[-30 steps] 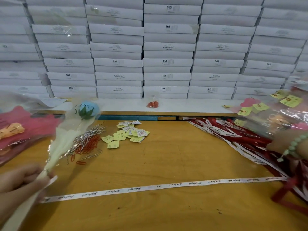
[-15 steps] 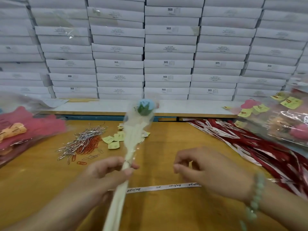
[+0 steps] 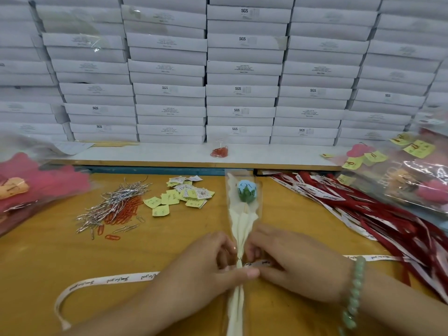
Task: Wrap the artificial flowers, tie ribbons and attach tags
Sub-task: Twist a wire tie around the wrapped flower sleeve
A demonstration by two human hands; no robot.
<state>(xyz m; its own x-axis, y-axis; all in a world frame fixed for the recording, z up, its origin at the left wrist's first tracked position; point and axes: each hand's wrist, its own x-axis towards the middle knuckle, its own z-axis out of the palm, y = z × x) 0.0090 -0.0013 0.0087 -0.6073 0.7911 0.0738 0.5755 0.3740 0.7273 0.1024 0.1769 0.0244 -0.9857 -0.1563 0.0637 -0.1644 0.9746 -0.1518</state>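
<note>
White ribbon [image 3: 116, 280] now pinched against flower [image 3: 242, 226] by both hands [image 3: 206, 265] [image 3: 298, 265].

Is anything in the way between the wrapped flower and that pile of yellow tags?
Nothing visible. The left hand and right hand hold the wrapped flower; only bare table separates it from the yellow tags. The paper clips lie further left, off that path.

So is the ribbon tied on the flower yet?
Not yet: the white ribbon trails loose both sides of the wrapped flower; no bow shows, though the left hand and right hand hide the crossing.
</note>
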